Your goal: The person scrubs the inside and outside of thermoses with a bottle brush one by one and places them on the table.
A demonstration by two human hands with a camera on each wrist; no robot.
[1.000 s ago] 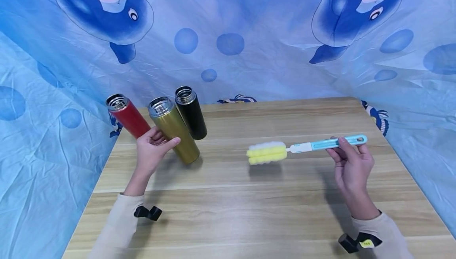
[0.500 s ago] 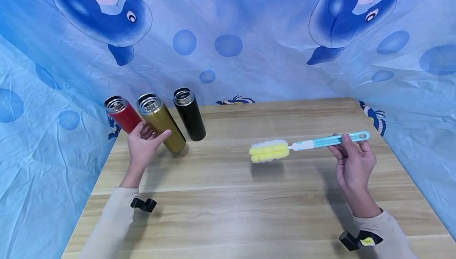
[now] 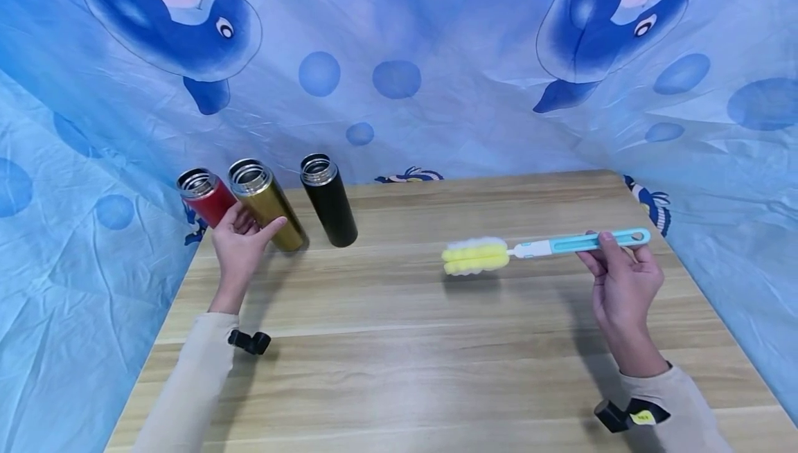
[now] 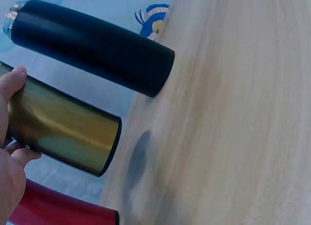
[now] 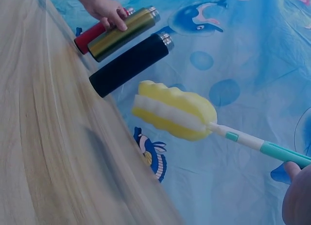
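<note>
My left hand (image 3: 239,251) grips a gold thermos bottle (image 3: 269,205), thumb on one side and fingers on the other. The bottle is lidless and leans; in the left wrist view its base stands apart from a shadow on the wood. Beside it on the left is a red thermos bottle (image 3: 212,202), partly hidden by the hand. A black thermos bottle (image 3: 330,207) stands to the right, also lidless. My right hand (image 3: 626,294) holds a bottle brush (image 5: 175,111) by its turquoise handle, its yellow and white sponge head pointing left above the table.
The wooden table (image 3: 399,370) spans the view below the hands. A blue curtain (image 3: 474,120) printed with dolphins hangs behind the table and along its sides. All three bottles are near the table's back left corner.
My left hand has moved the gold bottle left and back, away from the black bottle and closer beside the red one. The brush in my right hand has barely shifted.
</note>
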